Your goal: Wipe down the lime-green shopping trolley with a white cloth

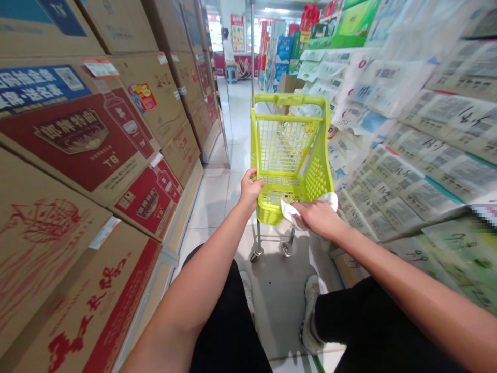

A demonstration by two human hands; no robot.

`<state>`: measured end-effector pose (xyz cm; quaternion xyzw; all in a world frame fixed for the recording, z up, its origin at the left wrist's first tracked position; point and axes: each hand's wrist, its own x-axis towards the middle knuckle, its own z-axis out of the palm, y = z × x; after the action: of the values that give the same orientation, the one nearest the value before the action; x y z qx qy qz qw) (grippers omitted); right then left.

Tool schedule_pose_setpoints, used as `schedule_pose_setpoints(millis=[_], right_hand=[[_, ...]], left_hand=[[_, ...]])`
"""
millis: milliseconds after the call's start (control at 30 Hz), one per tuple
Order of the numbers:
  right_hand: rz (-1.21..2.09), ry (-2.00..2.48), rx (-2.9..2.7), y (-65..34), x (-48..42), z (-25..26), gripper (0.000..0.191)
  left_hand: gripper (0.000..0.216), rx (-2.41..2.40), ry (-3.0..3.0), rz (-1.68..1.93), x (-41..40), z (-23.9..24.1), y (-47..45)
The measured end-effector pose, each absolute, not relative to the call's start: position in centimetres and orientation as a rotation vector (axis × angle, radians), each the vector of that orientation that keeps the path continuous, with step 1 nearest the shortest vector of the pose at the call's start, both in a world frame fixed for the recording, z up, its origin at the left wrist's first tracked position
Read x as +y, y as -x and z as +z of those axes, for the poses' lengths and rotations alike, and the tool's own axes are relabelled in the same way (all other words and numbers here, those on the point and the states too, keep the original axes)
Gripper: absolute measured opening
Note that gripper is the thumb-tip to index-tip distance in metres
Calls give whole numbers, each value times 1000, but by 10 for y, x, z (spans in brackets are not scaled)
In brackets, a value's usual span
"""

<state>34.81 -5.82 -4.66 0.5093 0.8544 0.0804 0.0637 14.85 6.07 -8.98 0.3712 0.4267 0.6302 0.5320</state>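
Note:
A lime-green plastic shopping cart point(289, 150) stands in the store aisle ahead of me on small wheels. My left hand point(250, 189) grips the near left corner of its basket, fingers curled over the rim. My right hand point(316, 217) presses a white cloth point(293, 212) against the basket's near lower edge, fingers closed on the cloth. My knees in black trousers show at the bottom, so I am low to the floor.
Stacked cardboard cartons point(89, 155) with red labels line the left wall. Shelves of wrapped tissue packs point(419, 145) fill the right side. A narrow tiled aisle point(236, 134) runs ahead to bright displays and a blue stool point(232, 74).

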Motion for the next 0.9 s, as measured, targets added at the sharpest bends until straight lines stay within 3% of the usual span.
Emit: schedule_pose_setpoints(millis=[233,633,900], right_hand=[[106,-1517,2586,-361,-62,-43,36],[133,-1477,2624,-297,-47,-40,51],[131,-1530,2658,-260,-47,-40,52]], left_hand=[[58,1027,-794,1540,63,-95,-153],[57,1048,-716,1624,47,-94,-170],[65,955,-742,1535,55,-94,-138]])
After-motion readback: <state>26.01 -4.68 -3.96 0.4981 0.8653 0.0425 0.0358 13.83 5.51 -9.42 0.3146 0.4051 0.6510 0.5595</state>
